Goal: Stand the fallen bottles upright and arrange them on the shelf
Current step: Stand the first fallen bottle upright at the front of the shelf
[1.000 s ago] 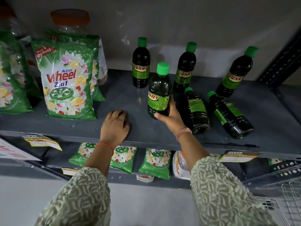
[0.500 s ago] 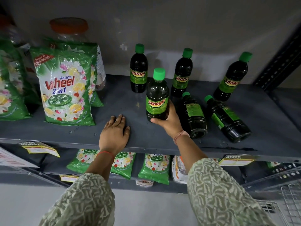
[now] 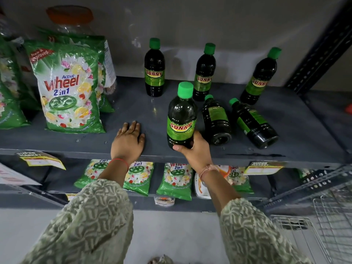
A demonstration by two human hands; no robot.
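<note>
While the right hand [image 3: 194, 147] wraps around the bottom of a front bottle [image 3: 182, 116], that bottle stands up straight near the front edge of the shelf [image 3: 133, 109]. Its fingers curl behind the base and the thumb sits in front, so it holds the bottle tight. The bottle's label faces us and its green cap points up.

The left hand [image 3: 128, 142] lies flat on the shelf, well to the left of that bottle. It is spread open, palm down, and holds nothing.

Just to the right of the held bottle lie two fallen bottles. The near one [image 3: 216, 120] lies just beside the hand, with its cap pointing to the back. The far one [image 3: 253, 123] lies next to it, tilted the same way.

Behind them, by the wall, three bottles stand up: a left one [image 3: 154, 71], a middle one [image 3: 204, 75] and a right one [image 3: 260, 79]. They are spread apart, not in a neat row.

So I think the job is about half done. Four bottles stand and two lie down. Those two need lifting, and the front bottle looks like it needs a spot in line with the back ones.

A soap bag [image 3: 66, 88] sits far to the left.
</note>
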